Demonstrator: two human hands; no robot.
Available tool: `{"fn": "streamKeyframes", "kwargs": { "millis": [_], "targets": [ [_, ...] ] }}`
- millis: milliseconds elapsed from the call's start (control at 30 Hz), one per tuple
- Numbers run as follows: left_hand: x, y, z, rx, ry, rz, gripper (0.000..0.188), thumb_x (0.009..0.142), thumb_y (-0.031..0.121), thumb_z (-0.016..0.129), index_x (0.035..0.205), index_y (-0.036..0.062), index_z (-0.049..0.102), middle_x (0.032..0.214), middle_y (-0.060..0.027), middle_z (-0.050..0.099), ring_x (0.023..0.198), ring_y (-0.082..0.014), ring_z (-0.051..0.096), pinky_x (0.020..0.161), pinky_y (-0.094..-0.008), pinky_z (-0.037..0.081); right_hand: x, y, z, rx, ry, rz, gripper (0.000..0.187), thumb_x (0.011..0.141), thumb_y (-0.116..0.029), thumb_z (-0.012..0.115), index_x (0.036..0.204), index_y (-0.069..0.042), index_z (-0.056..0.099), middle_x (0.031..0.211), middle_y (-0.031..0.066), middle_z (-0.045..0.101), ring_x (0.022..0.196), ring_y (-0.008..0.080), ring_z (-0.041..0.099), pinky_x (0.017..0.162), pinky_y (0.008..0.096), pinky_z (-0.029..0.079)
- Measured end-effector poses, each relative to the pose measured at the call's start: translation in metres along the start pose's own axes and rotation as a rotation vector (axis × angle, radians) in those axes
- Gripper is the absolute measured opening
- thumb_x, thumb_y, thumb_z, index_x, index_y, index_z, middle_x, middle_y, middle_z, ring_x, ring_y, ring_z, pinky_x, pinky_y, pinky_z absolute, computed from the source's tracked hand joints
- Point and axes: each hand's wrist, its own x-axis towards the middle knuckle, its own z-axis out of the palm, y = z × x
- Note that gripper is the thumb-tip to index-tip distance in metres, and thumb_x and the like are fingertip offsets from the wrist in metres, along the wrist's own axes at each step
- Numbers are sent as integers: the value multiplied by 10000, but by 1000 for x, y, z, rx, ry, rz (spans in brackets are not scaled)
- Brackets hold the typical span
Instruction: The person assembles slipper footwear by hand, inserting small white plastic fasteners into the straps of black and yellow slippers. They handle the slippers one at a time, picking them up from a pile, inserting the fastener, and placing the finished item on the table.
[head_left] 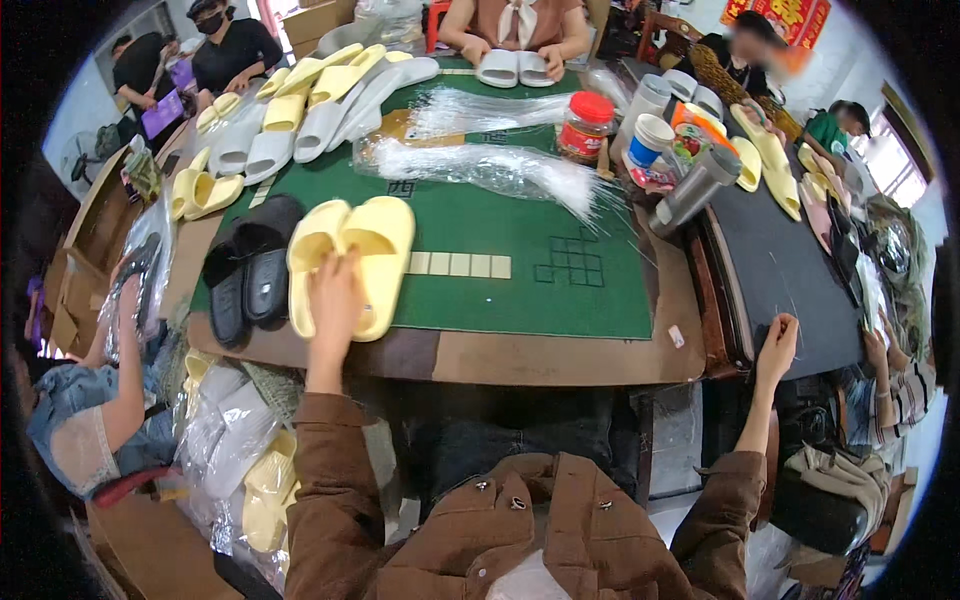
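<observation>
Left hand [337, 295] is on the pale yellow slippers [382, 265], near left on the green mat [470, 308]; can't tell if it's really gripping. Right hand [777, 350] is well apart, near right, fingertips pinched on what looks like a thin strand [797, 310]. I'd keep the pair level, strand untangled. Writing-wise: label on the red-lidded jar [584, 130], characters on the far-right red banner [802, 25].

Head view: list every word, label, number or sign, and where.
Wording not copied.
Red wall banner: gold characters, cut off at top.
Green mat: dark printed characters, partly covered.
Red-lidded jar: label print too small to read.
White-and-blue cup: too blurred to read.
Yellow slippers: none readable.
</observation>
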Motion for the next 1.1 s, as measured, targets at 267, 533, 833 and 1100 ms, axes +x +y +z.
{"fn": "streamKeyframes", "kwargs": {
  "millis": [267, 533, 833, 1100],
  "targets": [
    [34, -98, 0, -1, -56, 1, 427, 854, 12, 471, 1264, 83, 567, 1145, -210, 585, 1042, -401, 572, 899, -447, 468, -2, -21, -6, 11, 44, 19, 129, 942, -171, 552, 983, -49, 563, 895, 120, 606, 809, 265, 602, 738, 352, 468],
    [34, -119, 16, 187, 46, -59, 417, 872, 25, 511, 1289, 24, 517, 1270, -270, 509, 1159, -417, 505, 950, -461, 433, -2, -22, -5, 36, 33, 87, 119, 945, -173, 535, 986, -63, 551, 913, 99, 626, 837, 273, 617, 741, 365, 471],
    [22, 83, -28, -423, 13, 211, 364, 877, 23, 563, 1239, 14, 530, 1386, -214, 431, 1306, -401, 387, 1079, -444, 321, 40, 7, -10, 184, -139, 194, 239, 864, -250, 640, 976, -40, 617, 926, 80, 661, 907, 219, 637, 792, 348, 473],
    [8, 207, 0, -567, -345, 463, 378, 885, 88, 588, 1260, 55, 547, 1433, -177, 393, 1373, -391, 298, 1131, -503, 225, 137, 33, 17, -341, -202, 109, 447, 795, -316, 687, 1204, -182, 564, 1265, 98, 531, 1134, 312, 555, 905, 416, 476]
  ]
}}
